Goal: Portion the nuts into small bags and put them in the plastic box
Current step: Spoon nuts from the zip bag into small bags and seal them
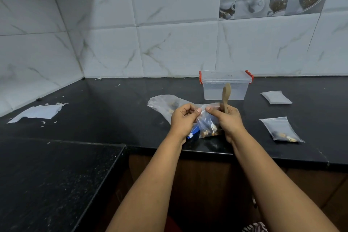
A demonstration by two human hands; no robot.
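Note:
Both hands hold a small clear zip bag with nuts at its bottom, above the black counter's front edge. My left hand pinches the bag's top left edge. My right hand pinches the top right edge and also grips a wooden spoon that points upward. Behind the hands lies a larger clear bag with some nuts inside. A clear plastic box with red clips and its lid on stands near the wall. A filled small bag lies flat at the right.
A stack of empty small bags lies at the far right. A blue and white object shows under my left hand. A torn white wrapper and paper scraps lie on the left. The counter turns a corner at the left.

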